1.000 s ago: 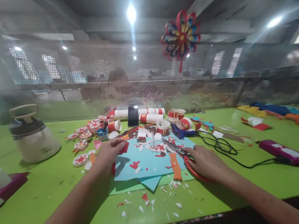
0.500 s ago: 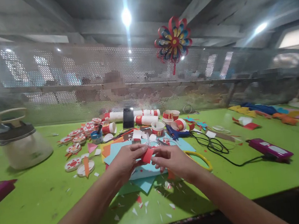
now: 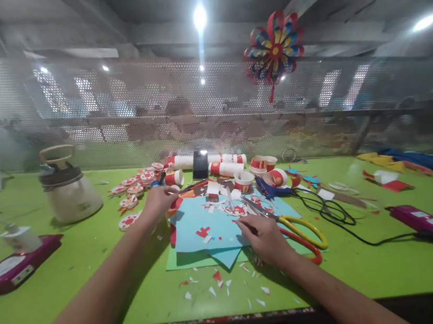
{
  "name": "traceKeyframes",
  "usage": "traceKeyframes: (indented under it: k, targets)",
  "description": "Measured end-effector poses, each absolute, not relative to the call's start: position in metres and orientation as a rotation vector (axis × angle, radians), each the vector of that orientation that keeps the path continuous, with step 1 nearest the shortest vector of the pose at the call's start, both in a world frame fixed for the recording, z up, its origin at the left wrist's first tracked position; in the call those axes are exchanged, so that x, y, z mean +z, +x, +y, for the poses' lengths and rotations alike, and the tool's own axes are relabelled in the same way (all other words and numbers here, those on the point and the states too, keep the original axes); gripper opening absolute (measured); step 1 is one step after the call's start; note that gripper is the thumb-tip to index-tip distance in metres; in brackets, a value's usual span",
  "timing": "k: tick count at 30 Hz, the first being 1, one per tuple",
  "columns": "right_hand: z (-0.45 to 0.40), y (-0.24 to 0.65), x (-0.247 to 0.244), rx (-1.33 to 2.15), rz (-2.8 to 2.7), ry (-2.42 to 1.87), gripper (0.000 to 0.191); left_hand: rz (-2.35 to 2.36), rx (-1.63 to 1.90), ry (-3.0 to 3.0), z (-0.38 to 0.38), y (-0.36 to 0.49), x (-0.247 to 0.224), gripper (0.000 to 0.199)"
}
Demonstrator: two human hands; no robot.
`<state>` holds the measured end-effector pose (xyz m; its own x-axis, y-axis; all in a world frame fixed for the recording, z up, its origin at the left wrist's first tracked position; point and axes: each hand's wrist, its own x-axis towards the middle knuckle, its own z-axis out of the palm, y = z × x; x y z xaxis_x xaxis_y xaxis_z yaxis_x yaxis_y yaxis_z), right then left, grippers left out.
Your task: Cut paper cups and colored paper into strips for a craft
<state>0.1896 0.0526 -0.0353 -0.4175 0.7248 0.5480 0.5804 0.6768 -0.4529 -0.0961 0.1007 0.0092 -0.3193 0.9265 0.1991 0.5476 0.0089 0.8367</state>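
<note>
My left hand (image 3: pixel 159 205) reaches over the left edge of the coloured paper sheets, near the blue jar (image 3: pixel 156 183) and a red-and-white paper cup (image 3: pixel 174 178). Whether its fingers hold anything is hidden. My right hand (image 3: pixel 264 237) rests at the right part of the light blue paper (image 3: pixel 192 223), fingers bent together; what they hold, if anything, is too small to name. Just behind it lie scissors with yellow and red handles (image 3: pixel 303 231). A red paper cutout (image 3: pixel 203 232) lies on the blue paper, with small scraps around it.
Decorated white discs (image 3: pixel 130 221) are grouped at the left, beyond them a large jug (image 3: pixel 71 198). Paper cups, white rolls, a phone (image 3: pixel 200 165) and a glue gun (image 3: pixel 269 188) lie behind the paper. Purple power strips (image 3: pixel 431 225) stand at both sides.
My hands were together over the paper with a red piece between them; now they are apart, the left farther left and forward. The red piece is no longer between them. The view has shifted left.
</note>
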Motion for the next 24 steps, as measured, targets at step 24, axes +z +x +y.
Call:
traceKeyframes:
  k: [24]
  targets:
    - [0.083, 0.128, -0.015, 0.078, -2.754, -1.037, 0.016, 1.432, 0.470, 2.337, 0.073, -0.066, -0.016, 0.021]
